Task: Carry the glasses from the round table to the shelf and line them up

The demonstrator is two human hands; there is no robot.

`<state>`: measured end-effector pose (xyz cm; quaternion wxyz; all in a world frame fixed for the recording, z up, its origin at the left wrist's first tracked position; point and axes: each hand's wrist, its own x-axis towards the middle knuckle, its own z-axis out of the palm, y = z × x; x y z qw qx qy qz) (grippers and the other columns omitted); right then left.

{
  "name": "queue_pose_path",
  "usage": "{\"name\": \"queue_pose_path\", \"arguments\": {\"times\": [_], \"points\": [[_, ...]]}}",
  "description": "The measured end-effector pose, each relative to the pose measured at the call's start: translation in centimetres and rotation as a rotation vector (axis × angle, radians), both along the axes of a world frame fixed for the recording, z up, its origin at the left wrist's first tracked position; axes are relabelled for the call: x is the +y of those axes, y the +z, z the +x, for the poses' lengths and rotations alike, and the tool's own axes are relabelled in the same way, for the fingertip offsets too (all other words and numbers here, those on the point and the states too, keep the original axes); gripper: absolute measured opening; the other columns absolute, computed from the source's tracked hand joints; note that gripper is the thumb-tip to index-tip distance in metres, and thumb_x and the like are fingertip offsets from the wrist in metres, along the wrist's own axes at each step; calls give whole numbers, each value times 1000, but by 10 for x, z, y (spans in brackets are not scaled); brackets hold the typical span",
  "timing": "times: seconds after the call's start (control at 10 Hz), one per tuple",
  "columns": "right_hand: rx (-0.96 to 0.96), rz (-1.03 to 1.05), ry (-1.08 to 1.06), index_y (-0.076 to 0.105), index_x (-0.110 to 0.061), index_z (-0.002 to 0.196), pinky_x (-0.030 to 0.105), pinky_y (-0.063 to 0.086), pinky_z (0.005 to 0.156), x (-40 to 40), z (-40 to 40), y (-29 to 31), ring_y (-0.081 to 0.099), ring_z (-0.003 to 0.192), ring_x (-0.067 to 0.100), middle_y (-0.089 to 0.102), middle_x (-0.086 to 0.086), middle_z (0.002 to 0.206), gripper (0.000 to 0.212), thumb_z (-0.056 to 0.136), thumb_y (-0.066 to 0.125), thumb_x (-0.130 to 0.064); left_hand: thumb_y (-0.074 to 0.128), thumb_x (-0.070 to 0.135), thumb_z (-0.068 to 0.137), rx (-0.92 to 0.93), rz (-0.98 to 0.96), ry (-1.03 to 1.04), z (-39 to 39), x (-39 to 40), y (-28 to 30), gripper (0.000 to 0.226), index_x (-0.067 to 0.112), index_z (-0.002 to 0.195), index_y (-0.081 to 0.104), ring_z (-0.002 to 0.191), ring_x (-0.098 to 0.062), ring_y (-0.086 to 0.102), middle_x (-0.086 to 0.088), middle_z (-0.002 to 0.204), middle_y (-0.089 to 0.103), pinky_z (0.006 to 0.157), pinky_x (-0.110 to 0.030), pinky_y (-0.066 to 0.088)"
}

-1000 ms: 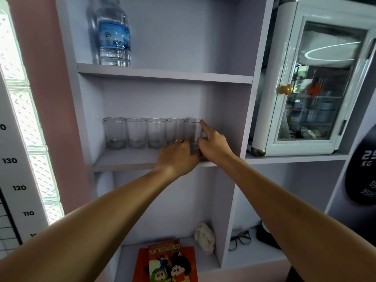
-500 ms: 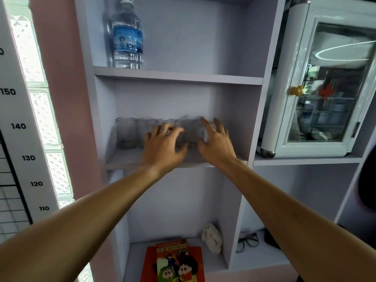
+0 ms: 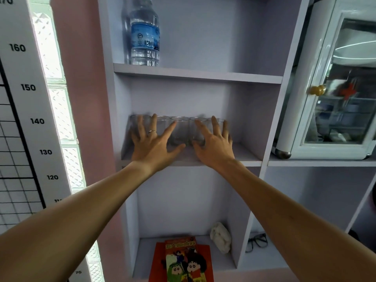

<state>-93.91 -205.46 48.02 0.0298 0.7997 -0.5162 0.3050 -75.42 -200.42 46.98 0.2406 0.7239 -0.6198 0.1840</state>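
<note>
Head view: both hands are spread flat in front of a row of glasses [image 3: 180,129] standing upright on the middle shelf [image 3: 247,154]. Left hand [image 3: 153,145] sits at nine o'clock of the right hand [image 3: 213,146]; fingers wide on each, gripping nothing. At twelve o'clock, a water bottle [image 3: 144,35] stands.
</note>
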Motion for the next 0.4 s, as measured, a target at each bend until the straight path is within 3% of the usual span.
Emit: {"name": "queue_pose_path", "arguments": {"times": [0.3,0.4], "points": [[13,-9,-10,15,-45,156,60,16,118,18,-2,9,-9,153,40,-8,3,169,68,98,51,-47,27,84,83,-4,-37,-54,0,9,-2,81,51,153,4,147,-43,-22,-6,166,-15,117,-67,-2],[-5,-60,7,17,-41,157,58,19,118,26,-3,3,-1,154,39,-4,4,169,68,97,50,-47,29,77,88,-32,-137,-99,6,13,-10,74,45,153,17,150,-43,-6,-10,166,-1,117,-65,8]]}}
